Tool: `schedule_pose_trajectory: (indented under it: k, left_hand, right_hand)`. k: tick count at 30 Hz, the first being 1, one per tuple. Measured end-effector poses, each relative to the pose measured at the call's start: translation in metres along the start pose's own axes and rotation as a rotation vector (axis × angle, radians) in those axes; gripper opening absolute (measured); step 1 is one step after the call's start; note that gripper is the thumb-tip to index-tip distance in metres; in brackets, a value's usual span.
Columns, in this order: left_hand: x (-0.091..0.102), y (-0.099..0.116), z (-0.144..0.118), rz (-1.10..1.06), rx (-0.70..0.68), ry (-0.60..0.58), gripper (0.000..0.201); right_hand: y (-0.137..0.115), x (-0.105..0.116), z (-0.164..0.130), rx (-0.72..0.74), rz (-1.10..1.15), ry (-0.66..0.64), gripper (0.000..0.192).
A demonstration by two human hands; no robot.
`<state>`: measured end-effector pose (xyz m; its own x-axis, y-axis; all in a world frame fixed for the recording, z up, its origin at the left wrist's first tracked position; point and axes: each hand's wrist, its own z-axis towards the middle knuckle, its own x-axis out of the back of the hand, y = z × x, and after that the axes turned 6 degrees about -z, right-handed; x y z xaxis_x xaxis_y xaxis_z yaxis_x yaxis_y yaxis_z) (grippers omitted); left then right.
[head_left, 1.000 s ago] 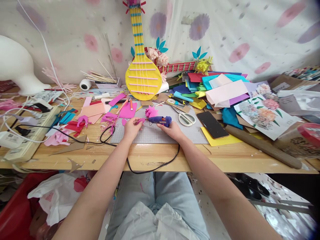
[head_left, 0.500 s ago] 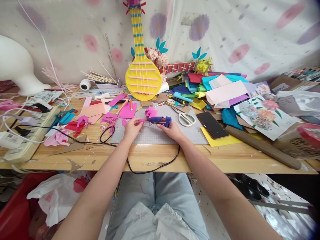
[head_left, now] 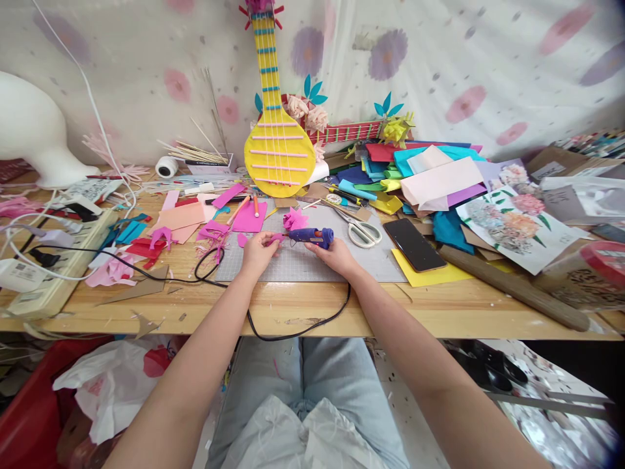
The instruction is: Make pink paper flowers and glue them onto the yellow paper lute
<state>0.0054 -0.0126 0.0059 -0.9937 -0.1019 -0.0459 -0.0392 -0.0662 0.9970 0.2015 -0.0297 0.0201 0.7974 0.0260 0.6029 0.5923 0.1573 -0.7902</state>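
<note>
**Glue gun met pink scrap**

Your right hand (head_left: 336, 255) gripped the glue gun (head_left: 312, 236), nozzle pointing left at the pink scrap (head_left: 275, 238) pinched in your left hand (head_left: 257, 251). Both rested on the grey mat (head_left: 312, 264). A pink flower (head_left: 294, 218) lay just beyond the gun, scissors (head_left: 360, 229) to its right.

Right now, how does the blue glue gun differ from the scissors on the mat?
The glue gun is blue and is held in the right hand; the scissors have pale handles and lie untouched. The glue gun points left toward the pink piece in the left hand, while the scissors lie diagonally. A black cord trails from the glue gun; the scissors have none. Both are over the grey mat.
</note>
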Motion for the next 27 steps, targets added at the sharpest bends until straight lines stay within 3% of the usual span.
schedule_pose_trajectory:
  k: [7, 15, 20, 24, 27]
  left_hand:
    - [0.001, -0.002, 0.0, -0.005, -0.021, -0.011, 0.019]
    - [0.0, -0.001, 0.0, -0.017, -0.006, -0.002, 0.017]
    - [0.0, -0.001, 0.001, -0.049, -0.008, 0.008, 0.018]
    - [0.002, -0.002, 0.001, -0.085, -0.01, 0.0, 0.023]
    - [0.003, -0.002, 0.002, -0.114, -0.005, 0.004, 0.03]
  right_hand:
    - [-0.001, -0.001, -0.002, 0.068, -0.048, -0.022, 0.04]
    - [0.001, 0.0, -0.001, 0.039, -0.026, -0.007, 0.042]
    - [0.007, 0.003, 0.002, -0.031, -0.005, 0.049, 0.041]
    - [0.009, 0.014, 0.003, -0.071, 0.143, 0.1, 0.041]
    - [0.014, 0.026, 0.007, -0.133, 0.258, 0.216, 0.045]
